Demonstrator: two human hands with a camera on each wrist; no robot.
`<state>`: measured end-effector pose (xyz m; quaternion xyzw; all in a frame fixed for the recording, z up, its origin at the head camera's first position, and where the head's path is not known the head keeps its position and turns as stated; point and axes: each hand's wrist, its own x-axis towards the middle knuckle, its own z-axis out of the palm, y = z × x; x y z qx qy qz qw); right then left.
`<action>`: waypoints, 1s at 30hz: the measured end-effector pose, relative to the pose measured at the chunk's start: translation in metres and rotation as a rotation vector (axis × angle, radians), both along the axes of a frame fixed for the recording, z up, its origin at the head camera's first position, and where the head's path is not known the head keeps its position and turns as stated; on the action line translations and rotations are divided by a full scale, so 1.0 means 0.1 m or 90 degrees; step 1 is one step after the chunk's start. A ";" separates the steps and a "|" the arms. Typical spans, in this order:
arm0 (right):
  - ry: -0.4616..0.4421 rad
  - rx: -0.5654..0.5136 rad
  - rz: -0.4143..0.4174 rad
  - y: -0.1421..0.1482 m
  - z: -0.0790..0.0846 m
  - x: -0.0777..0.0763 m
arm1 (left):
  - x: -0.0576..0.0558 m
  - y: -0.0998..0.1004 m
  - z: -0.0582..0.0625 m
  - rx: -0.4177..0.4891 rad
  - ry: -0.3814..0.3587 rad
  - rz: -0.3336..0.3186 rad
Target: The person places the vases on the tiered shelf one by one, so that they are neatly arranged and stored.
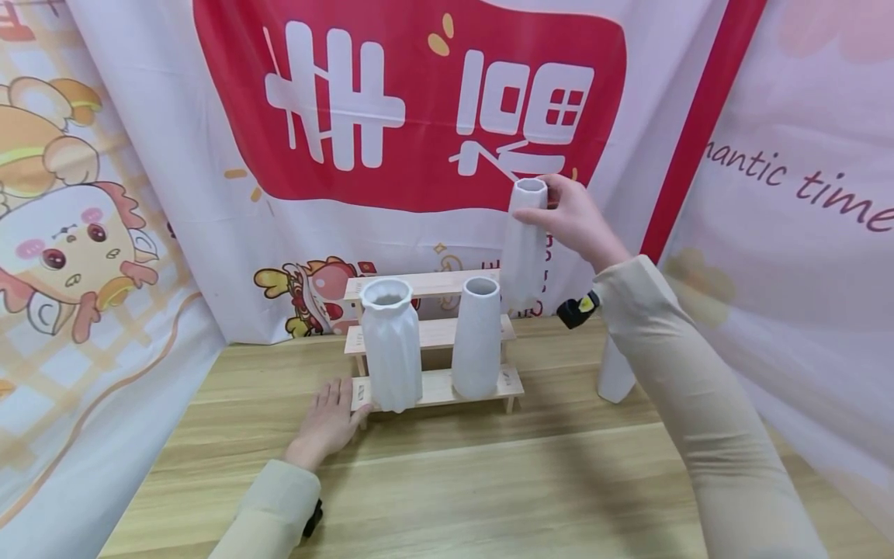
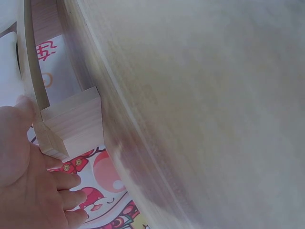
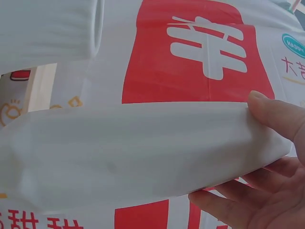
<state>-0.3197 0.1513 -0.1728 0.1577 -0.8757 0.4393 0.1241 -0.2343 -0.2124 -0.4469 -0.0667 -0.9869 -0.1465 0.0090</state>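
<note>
My right hand (image 1: 576,221) grips a slim white vase (image 1: 525,256) near its rim, thumb on one side and fingers on the other. The vase is upright beside the right end of the top step of a three-tier wooden stand (image 1: 433,334); whether its base touches anything cannot be told. With my left hand (image 1: 327,419) I hold the left end of the stand's lowest step, thumb at the front edge. On that step stand a ribbed white vase (image 1: 393,349) with a flared neck and a smooth tapered white vase (image 1: 477,341).
Another white vase (image 1: 616,374) stands on the table to the right, partly hidden by my right sleeve (image 1: 687,396). Printed cloth (image 1: 412,186) hangs behind the stand, with more cloth at both sides. Wood-grain tabletop (image 1: 447,481) lies in front of the stand.
</note>
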 end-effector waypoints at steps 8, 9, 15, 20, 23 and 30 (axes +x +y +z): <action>0.009 -0.007 0.024 -0.27 0.08 -0.07 | 0.00 -0.01 -0.02 0.002 -0.007 -0.002; 0.010 -0.009 0.026 -0.30 0.09 -0.08 | 0.00 -0.01 -0.02 0.004 -0.009 -0.001; 0.019 -0.004 0.030 -0.52 0.12 -0.12 | 0.01 -0.01 -0.02 0.003 -0.008 0.004; 0.013 -0.015 0.040 -0.69 0.12 -0.13 | 0.00 -0.02 -0.01 -0.004 0.001 0.001; 0.004 -0.026 0.045 -0.78 0.12 -0.14 | 0.00 -0.02 -0.01 -0.003 0.004 0.001; -0.019 -0.048 0.050 -0.99 0.07 -0.15 | 0.01 -0.01 0.01 0.001 0.004 0.006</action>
